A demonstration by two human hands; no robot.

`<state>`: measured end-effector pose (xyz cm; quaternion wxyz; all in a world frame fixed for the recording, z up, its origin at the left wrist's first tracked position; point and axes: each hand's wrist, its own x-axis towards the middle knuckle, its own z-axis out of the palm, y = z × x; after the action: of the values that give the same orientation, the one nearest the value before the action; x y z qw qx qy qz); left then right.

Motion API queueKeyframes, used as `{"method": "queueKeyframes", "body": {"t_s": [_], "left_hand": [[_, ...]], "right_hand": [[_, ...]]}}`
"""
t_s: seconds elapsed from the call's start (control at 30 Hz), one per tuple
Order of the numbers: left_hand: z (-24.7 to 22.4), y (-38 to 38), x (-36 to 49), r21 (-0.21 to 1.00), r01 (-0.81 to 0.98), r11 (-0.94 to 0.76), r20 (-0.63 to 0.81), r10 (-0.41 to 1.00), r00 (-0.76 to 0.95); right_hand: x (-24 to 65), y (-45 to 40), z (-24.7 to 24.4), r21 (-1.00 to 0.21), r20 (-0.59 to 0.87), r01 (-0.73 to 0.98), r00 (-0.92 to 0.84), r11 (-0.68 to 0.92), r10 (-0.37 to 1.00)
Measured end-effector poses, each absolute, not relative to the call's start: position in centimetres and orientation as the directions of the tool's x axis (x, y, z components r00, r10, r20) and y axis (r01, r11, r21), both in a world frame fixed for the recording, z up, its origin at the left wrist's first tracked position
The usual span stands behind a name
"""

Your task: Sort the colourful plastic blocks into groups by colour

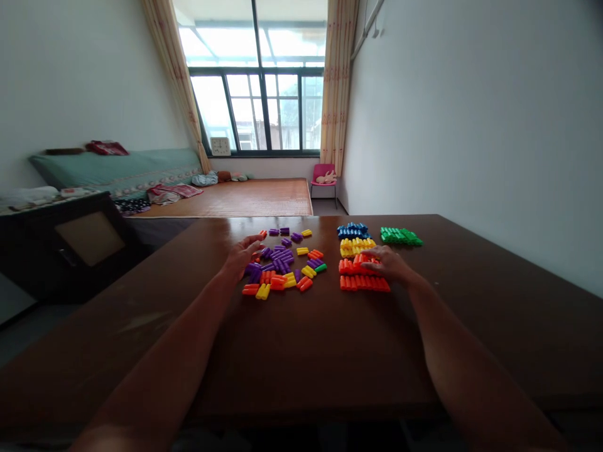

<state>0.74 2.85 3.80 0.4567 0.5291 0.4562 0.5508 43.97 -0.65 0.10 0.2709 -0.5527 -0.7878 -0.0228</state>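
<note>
A loose pile of small tube-shaped plastic pieces, like caps, lies on the dark table, with purple pieces (281, 257) in its middle. Orange pieces (277, 282) and yellow pieces (262, 292) are scattered around them. At the pile's left edge is my left hand (239, 256), its fingers stretched apart beside an orange piece. My right hand (387, 262) has its fingers closed around an orange piece (362, 258) above the sorted orange rows (360, 284); the fingers partly cover it. Just behind sit yellow rows (351, 245) and blue rows (351, 231).
A group of green pieces (400, 236) lies at the back right of the table (301, 351). One green piece (321, 268) is at the pile's right side. Beyond the table are a bed (264, 194), a pink chair (324, 172) and a dark cabinet (85, 238).
</note>
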Motion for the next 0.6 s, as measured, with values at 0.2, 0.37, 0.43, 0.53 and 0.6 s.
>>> {"method": "queueKeyframes", "body": {"t_s": [0.2, 0.37, 0.43, 0.53, 0.6], "left_hand": [[3.7, 3.8, -1.4, 0.979, -0.018, -0.203, 0.199, 0.971, -0.131], [3.5, 4.7, -4.8, 0.965, 0.114, -0.235, 0.258, 0.927, -0.272], [3.3, 4.8, -6.1, 0.949, 0.227, -0.219, 0.278, 0.921, -0.272], [2.9, 4.6, -7.0, 0.896, 0.403, -0.184, 0.272, 0.946, -0.175], [2.5, 4.5, -7.0, 0.865, 0.477, -0.153, 0.217, 0.973, -0.083]], "right_hand": [[44.3, -0.9, 0.2, -0.23, 0.434, 0.914, -0.211, 0.334, 0.876], [44.3, -0.8, 0.5, -0.252, 0.469, 0.893, -0.225, 0.374, 0.854], [44.1, -0.8, 0.8, -0.256, 0.523, 0.893, -0.195, 0.371, 0.83], [43.5, -0.9, 1.4, -0.263, 0.605, 0.902, -0.124, 0.344, 0.787], [43.0, -1.1, 1.8, -0.266, 0.632, 0.902, -0.104, 0.34, 0.768]]}}
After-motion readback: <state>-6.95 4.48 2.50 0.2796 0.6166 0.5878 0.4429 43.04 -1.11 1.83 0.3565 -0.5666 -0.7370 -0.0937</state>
